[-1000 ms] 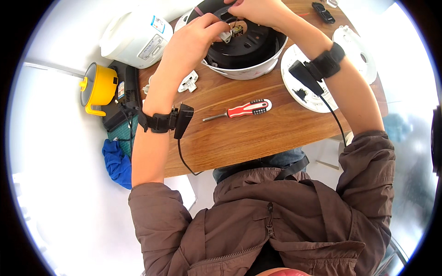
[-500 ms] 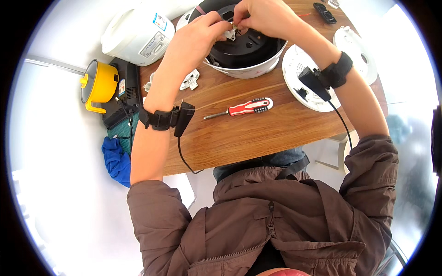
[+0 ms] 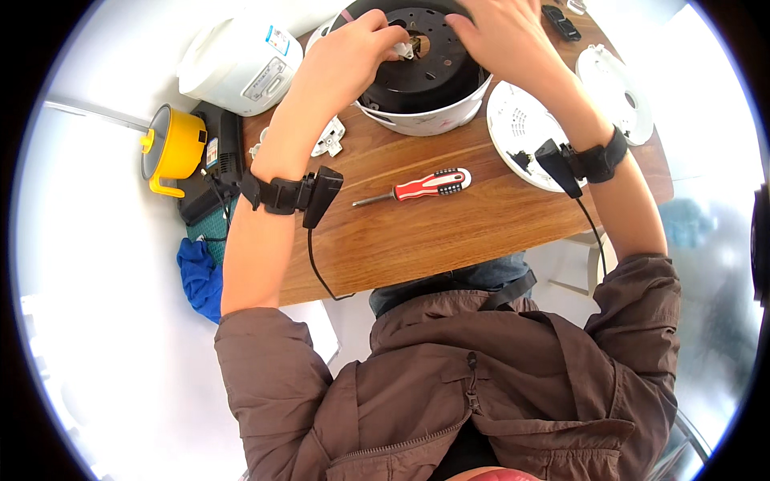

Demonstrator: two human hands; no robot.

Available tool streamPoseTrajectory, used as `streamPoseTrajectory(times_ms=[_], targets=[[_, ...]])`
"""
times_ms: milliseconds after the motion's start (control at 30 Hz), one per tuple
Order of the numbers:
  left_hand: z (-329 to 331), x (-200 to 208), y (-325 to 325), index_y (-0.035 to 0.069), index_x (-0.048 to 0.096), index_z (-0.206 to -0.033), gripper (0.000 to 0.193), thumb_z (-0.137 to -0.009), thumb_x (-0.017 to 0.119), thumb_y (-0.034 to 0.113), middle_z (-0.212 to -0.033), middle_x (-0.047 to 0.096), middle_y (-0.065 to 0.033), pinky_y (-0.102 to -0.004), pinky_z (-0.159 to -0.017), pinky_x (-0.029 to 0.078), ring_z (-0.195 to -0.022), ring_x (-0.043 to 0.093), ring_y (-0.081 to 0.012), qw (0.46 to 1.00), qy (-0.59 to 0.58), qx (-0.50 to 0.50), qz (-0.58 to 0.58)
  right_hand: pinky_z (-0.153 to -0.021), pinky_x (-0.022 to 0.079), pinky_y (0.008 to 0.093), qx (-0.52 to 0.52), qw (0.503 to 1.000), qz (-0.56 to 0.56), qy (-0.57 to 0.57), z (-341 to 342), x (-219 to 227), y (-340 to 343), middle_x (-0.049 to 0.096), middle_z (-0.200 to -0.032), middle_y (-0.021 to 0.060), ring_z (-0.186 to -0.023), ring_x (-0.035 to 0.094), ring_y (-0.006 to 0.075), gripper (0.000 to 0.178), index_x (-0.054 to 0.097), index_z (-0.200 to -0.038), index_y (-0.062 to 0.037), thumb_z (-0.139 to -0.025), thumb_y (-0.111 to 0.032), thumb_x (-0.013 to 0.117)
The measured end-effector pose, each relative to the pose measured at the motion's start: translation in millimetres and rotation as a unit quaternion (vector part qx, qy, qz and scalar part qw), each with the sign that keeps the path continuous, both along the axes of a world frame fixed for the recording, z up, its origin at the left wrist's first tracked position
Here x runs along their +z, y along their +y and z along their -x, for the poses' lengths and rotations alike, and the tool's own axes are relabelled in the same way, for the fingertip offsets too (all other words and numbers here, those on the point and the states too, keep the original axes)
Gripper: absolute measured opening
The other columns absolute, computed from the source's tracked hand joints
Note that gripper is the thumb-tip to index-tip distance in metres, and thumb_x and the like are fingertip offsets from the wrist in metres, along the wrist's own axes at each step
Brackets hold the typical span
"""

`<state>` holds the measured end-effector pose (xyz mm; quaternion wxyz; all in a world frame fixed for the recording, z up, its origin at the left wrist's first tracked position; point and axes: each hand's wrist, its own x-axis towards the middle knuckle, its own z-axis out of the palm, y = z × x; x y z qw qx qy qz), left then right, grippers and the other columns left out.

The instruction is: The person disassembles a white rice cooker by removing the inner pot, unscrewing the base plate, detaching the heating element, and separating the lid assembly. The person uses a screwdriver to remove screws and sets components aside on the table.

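At the top of the head view stands a round appliance body with a white outer wall (image 3: 425,123) and a black, hole-pierced inside (image 3: 417,84). My left hand (image 3: 345,56) reaches over its left side, thumb and fingers closed on a small white plastic part (image 3: 403,51) near the central opening. My right hand (image 3: 505,36) is above the right rim, thumb apart from the fingers; the upper edge of the picture cuts off some fingertips. I see nothing in that hand. A red-and-white screwdriver (image 3: 433,184) lies on the table nearer to me.
A white perforated disc (image 3: 505,132) and a white lid-like cover (image 3: 613,88) lie to the right. White plastic pieces (image 3: 329,138) sit beside my left forearm. A white rice cooker (image 3: 241,68), a yellow pot (image 3: 180,140) and a blue cloth (image 3: 199,276) are at the left. A black object (image 3: 561,22) lies far right.
My right hand has come away from the middle of the appliance, moving right and outward, and its fingers have spread. My left hand stays at the small white part.
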<state>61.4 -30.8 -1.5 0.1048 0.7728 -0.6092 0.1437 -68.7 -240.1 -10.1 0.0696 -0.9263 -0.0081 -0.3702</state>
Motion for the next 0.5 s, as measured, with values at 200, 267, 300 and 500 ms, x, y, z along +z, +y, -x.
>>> streamPoseTrajectory(times_ms=[200, 267, 300, 500], targets=[[10.0, 16.4, -22.0, 0.004, 0.068, -0.096, 0.011, -0.092, 0.064, 0.013, -0.093, 0.059, -0.018, -0.0467, -0.074, 0.053, -0.087, 0.066, -0.0385, 1.0, 0.022, -0.016, -0.002, -0.117, 0.037, 0.0481, 0.033, 0.965, -0.248, 0.074, 0.2, -34.1, -12.7, 0.048, -0.145, 0.0332, -0.138, 0.045, 0.0479, 0.067, 0.037, -0.15, 0.0059, -0.091, -0.013, 0.063], [10.4, 16.7, -29.1, 0.004, 0.068, -0.094, 0.011, -0.091, 0.063, 0.013, -0.093, 0.059, -0.0175, -0.0461, -0.075, 0.054, -0.086, 0.066, -0.0376, 1.0, -0.007, -0.001, -0.026, -0.118, 0.037, 0.0461, 0.036, 0.964, -0.262, 0.039, -4.1, -50.4, -17.3, 0.05, -0.142, 0.0349, -0.139, 0.046, 0.0457, 0.066, 0.036, -0.15, 0.0062, -0.088, -0.005, 0.056], [9.7, 13.2, -30.5, 0.004, 0.069, -0.093, 0.01, -0.09, 0.064, 0.012, -0.093, 0.06, -0.0176, -0.0462, -0.075, 0.054, -0.086, 0.067, -0.0374, 1.0, -0.018, 0.004, -0.023, -0.117, 0.038, 0.045, 0.034, 0.954, -0.296, 0.039, -3.2, -50.0, -13.6, 0.052, -0.141, 0.0337, -0.137, 0.048, 0.0441, 0.065, 0.038, -0.149, 0.0063, -0.087, -0.003, 0.054], [3.6, 9.6, -35.2, 0.003, 0.074, -0.085, 0.01, -0.084, 0.072, 0.012, -0.089, 0.063, -0.0187, -0.0458, -0.075, 0.055, -0.085, 0.067, -0.0369, 1.0, -0.024, -0.004, -0.015, -0.11, 0.043, 0.0357, 0.137, 0.796, -0.59, 0.02, 3.8, -32.8, 9.8, 0.064, -0.134, 0.0218, -0.126, 0.06, 0.0295, 0.059, 0.051, -0.141, 0.0067, -0.082, 0.007, 0.047]])
